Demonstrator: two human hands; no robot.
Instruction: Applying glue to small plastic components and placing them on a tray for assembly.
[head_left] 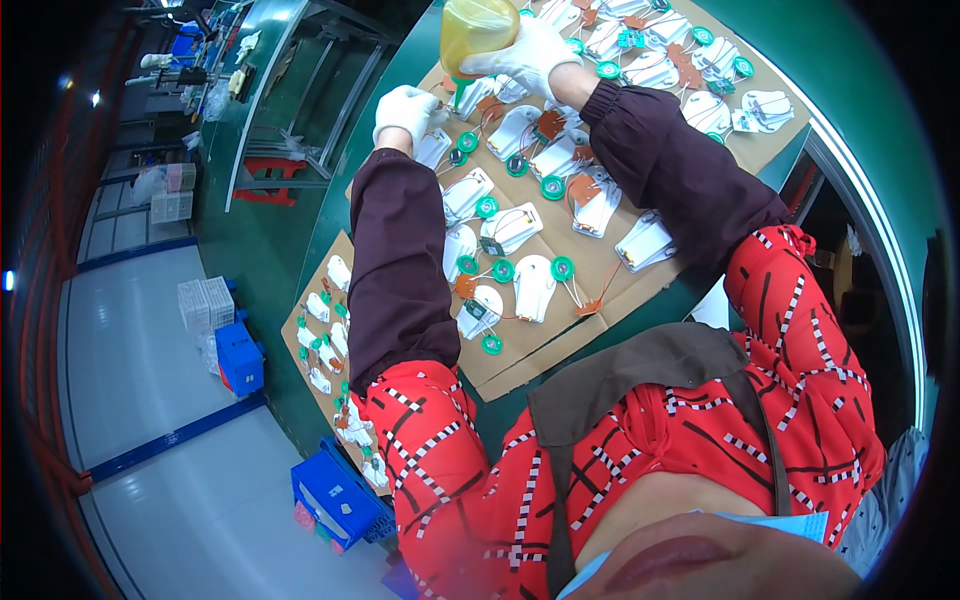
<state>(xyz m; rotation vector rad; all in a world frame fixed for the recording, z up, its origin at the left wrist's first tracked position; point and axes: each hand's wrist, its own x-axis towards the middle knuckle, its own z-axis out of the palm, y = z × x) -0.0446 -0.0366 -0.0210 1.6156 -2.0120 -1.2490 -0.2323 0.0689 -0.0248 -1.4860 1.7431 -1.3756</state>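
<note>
The right hand squeezes a yellow bottle tipped over the cardboard sheet. The left hand pins a white part there. Too much squeeze could flood it.

parts on cardboard sheet, bottle above

On the matt brown cardboard sheet lie glossy white plastic shells and green plastic discs. Above its far end, a translucent yellow plastic bottle sits in thin white rubbery gloves.
</note>
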